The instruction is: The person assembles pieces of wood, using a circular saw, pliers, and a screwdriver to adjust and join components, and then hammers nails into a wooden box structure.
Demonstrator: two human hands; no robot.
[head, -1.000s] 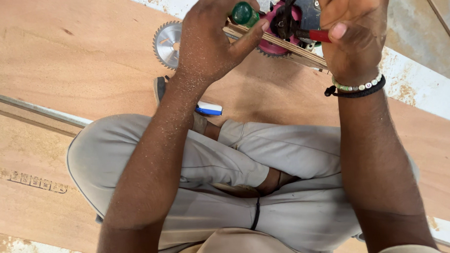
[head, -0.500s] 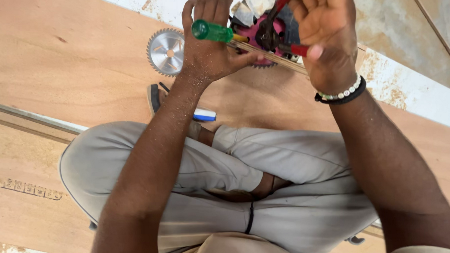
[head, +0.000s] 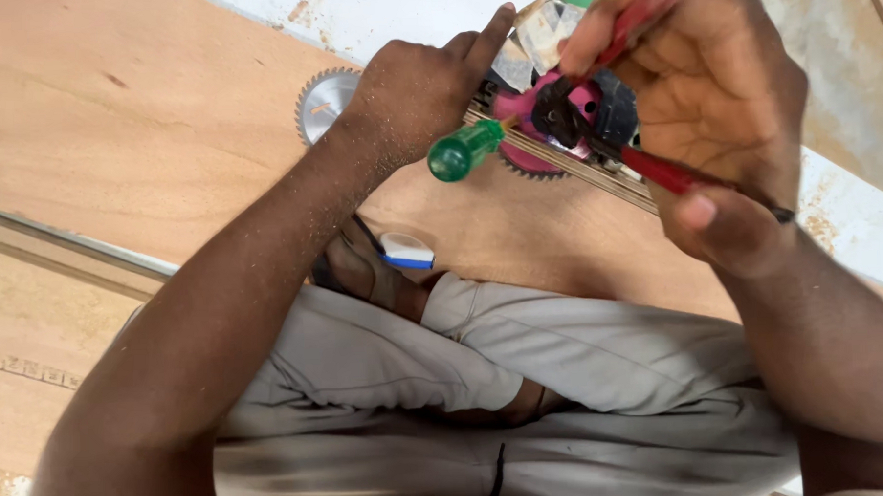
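Observation:
My left hand [head: 412,93] is closed around a screwdriver with a green handle [head: 464,149]; the handle sticks out below the fingers, toward me. My right hand [head: 725,111] grips red-handled pliers [head: 659,167], whose black jaws [head: 554,117] are set on a pink power cutter [head: 539,103] with a toothed blade. The cutter lies on the far edge of a plywood sheet [head: 144,121], between both hands. My forefinger points up beside it.
A loose round saw blade [head: 321,98] lies on the plywood just left of my left wrist. A blue and white sandal [head: 405,249] sits by my crossed legs in grey trousers [head: 524,372]. A metal strip [head: 60,242] runs along the board at left.
Both hands have come lower and nearer in the view. The green handle has swung from pointing left to pointing down toward me. The pliers stay on the cutter.

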